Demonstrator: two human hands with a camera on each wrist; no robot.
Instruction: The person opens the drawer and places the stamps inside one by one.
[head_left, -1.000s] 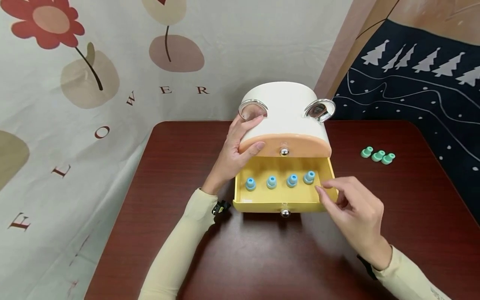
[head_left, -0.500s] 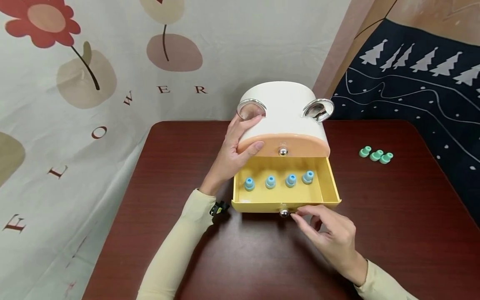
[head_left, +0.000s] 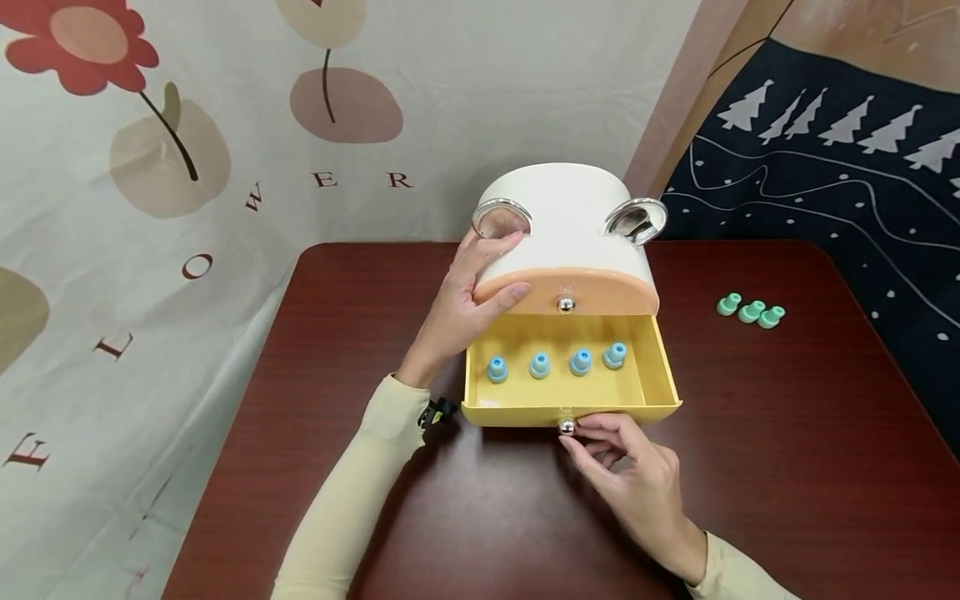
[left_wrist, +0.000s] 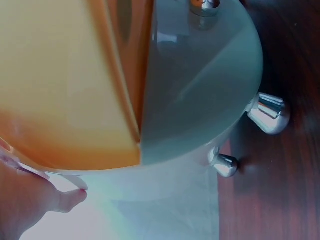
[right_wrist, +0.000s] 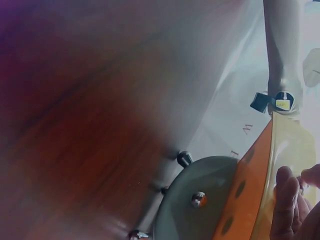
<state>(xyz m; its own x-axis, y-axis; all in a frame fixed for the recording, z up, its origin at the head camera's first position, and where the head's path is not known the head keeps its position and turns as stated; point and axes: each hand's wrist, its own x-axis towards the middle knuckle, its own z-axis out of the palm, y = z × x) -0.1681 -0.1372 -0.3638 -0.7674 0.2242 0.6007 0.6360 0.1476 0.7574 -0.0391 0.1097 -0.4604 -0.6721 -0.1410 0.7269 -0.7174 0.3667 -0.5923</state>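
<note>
A white, round-topped drawer cabinet [head_left: 558,200] with silver ears stands on the table. Its yellow middle drawer [head_left: 562,392] is pulled out and holds several small blue stepped plugs [head_left: 581,362] in a row. My left hand [head_left: 465,308] grips the cabinet's left side, its thumb on the orange top drawer [head_left: 600,289] and its fingers under the left ear. My right hand [head_left: 637,479] pinches the yellow drawer's silver knob [head_left: 567,427] between thumb and fingers. In the right wrist view, its fingertips [right_wrist: 286,175] close round the knob.
Three green stepped plugs [head_left: 752,312] lie together on the dark red table [head_left: 787,433], right of the cabinet. Both wrist views show a grey-green bottom drawer [left_wrist: 210,85] and silver feet [left_wrist: 270,114]. A printed cloth [head_left: 247,117] hangs behind the table.
My right hand has moved left and toward me, from the drawer's right side to its knob, and now pinches it. The left hand keeps its hold; the plugs stay in place.
</note>
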